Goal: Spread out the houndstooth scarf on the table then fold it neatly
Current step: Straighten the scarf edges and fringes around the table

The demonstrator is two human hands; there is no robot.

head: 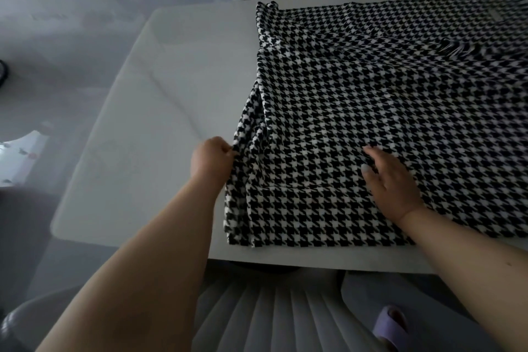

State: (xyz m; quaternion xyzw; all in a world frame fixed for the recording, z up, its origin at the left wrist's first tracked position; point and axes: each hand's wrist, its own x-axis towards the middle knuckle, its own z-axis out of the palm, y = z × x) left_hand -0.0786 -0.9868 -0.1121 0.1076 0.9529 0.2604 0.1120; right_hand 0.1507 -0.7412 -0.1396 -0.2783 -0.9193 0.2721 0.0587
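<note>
Both forearms reach in from six o'clock. My left hand (213, 158) has its fingers pinched on the nine o'clock edge of the black-and-white houndstooth woven scarf (371, 111), while my right hand (390, 180) lies flat on it, fingers spread wide, gripping nothing. It covers the pale grey smooth counter (160, 123) toward three o'clock in stacked layers. Pulling too hard here could skew those layers, I think.

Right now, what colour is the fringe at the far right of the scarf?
White strands against dark ones on the fringe, matching the black-and-white scarf; the head view shows it.
</note>
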